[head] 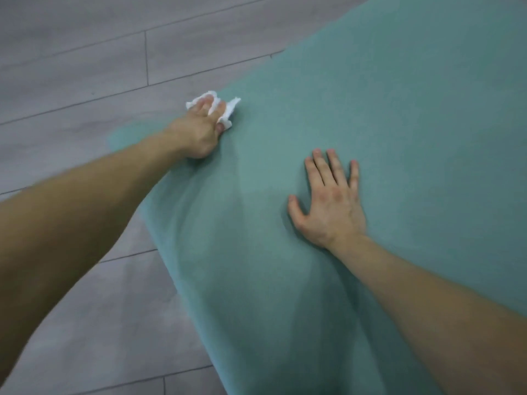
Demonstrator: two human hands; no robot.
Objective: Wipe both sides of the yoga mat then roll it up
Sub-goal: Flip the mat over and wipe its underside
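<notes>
A teal yoga mat (pixel 385 138) lies unrolled and flat on the floor, running from the bottom middle to the top right. My left hand (pixel 199 129) grips a crumpled white paper towel (pixel 225 112) and presses it onto the mat at its left edge. My right hand (pixel 330 201) lies flat on the middle of the mat, palm down with the fingers spread. The frame is slightly blurred around the left arm.
Grey wood-look floor planks (pixel 85 67) fill the left side and the top left. The mat's left edge (pixel 159 232) runs diagonally across the floor.
</notes>
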